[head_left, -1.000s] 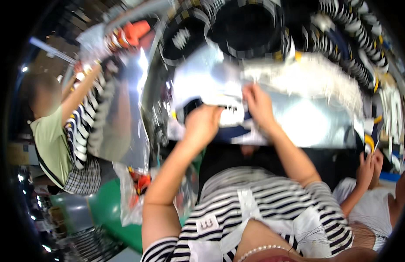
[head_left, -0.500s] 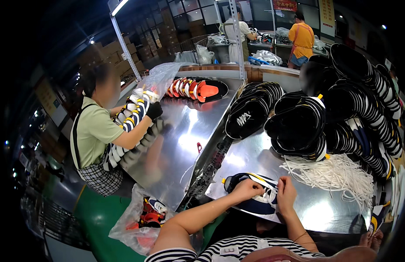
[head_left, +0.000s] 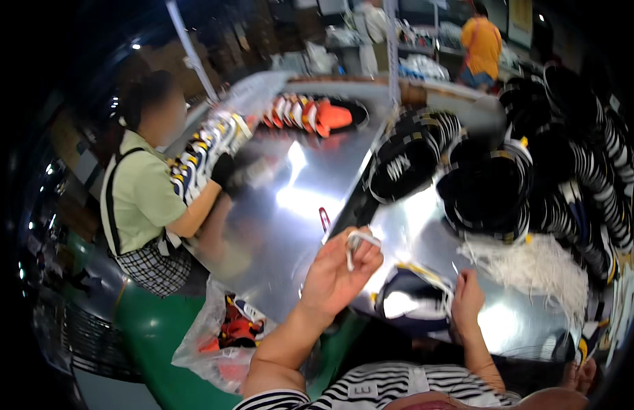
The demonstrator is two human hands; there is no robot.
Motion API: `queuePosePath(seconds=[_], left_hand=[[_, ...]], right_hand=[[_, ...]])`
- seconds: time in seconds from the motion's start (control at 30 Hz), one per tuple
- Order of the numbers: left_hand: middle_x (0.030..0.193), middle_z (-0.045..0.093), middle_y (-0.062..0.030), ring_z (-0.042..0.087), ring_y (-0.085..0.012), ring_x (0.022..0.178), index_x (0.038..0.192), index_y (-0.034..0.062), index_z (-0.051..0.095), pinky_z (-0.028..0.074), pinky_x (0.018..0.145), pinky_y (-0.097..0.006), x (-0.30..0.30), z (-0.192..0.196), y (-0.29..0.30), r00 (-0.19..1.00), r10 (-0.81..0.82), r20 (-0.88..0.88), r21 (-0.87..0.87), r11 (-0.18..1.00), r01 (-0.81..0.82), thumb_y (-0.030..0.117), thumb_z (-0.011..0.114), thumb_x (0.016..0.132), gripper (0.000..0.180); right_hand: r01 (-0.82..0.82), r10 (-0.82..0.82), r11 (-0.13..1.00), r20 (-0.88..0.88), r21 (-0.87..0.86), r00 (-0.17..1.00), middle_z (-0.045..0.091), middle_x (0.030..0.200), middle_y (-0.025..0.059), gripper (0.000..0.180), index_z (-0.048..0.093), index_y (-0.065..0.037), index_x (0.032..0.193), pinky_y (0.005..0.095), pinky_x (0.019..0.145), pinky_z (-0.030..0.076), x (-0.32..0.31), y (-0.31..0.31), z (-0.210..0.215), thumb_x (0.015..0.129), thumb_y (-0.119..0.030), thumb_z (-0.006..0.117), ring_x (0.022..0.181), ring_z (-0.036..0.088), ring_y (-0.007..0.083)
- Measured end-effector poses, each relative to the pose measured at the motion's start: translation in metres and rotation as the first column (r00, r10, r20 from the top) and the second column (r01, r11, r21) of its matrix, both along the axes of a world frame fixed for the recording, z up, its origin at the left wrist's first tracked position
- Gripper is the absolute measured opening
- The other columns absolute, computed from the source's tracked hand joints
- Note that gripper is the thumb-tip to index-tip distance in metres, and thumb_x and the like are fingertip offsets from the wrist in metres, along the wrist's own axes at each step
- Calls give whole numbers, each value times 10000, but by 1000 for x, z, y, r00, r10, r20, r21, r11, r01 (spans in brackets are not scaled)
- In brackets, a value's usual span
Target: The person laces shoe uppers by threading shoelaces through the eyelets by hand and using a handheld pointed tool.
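Metal worktable (head_left: 502, 326) in front. Stacked blk shoe uppers (head_left: 484, 195) toward far side; wht shoelace pile (head_left: 535, 270) nearer, to R. Navy/wht shoe upper (head_left: 414, 295) on tbl near edge, btwn my hands. My L hand (head_left: 344, 270) raised, fingers curled, clamped on wht lace (head_left: 364, 238). My R hand (head_left: 468, 298) just beside upper; grip blurred, can't tell.

L hand (head_left: 335, 275) nr view ctr, twd 5 o'clock, higher in view than R hand (head_left: 468, 299), which sits out at 4 o'clock. L fingers (head_left: 368, 258) curled in, palm side partly twd cam. L forearm (head_left: 283, 350) bare, runs frm btwn 6 & 7 o'clock, aimed abt 1 o'clock. R forearm (head_left: 479, 357) also bare, aimed abt 11 o'clock; R fingers (head_left: 470, 279) bent, grip too small to tell. Hands well apart.
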State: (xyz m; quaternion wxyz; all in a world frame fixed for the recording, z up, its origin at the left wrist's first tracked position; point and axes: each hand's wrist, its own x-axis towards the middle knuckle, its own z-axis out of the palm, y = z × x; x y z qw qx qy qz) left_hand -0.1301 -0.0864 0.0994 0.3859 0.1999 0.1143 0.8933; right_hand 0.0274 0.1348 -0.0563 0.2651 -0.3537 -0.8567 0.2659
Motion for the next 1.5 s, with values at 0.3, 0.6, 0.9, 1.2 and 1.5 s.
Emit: queuePosePath(seconds=[0.3,0.6,0.9,1.2,1.5], left_hand=[[959,614,-52,543,-268,930,867,51,697,426,820,-374,64,-95,31,-209,-358,-910,34,438,-898,98,757,805,98],[1046,647,-75,608,-271,928,893,47,689,490,794,-361,76,-101,49,-117,-417,-901,-137,531,-836,68,774,781,142],[1045,687,-212,660,-371,981,1158,-11,541,511,859,-417,76,-105,63,194,-349,-917,-322,357,-877,240,725,882,416],[1055,703,-180,667,-332,987,1349,46,482,474,879,-408,68,-126,77,131,-436,-890,-241,207,-948,242,758,832,618],[1022,596,-225,529,-406,1008,1311,22,485,365,921,-477,80,-133,86,243,-365,-899,-296,96,-950,202,730,785,608]], right_hand=[[-96,89,995,-157,-40,984,688,894,117,201,602,-69,1135,354,729,512,1,5,-7,988,-204,579,802,678,267],[-253,117,903,-368,-347,922,705,863,84,285,667,-71,1091,301,677,511,36,-4,26,893,-273,703,734,672,167],[-401,400,916,-55,7,915,685,779,84,142,675,-73,865,420,604,490,2,1,29,815,-206,669,695,658,307],[-517,523,851,-52,87,851,643,675,124,141,662,-32,843,399,570,464,3,25,34,791,-163,662,619,631,324],[-271,280,737,-86,-619,956,492,688,-86,157,615,-74,774,221,547,298,1,30,25,891,-163,670,626,412,23]])
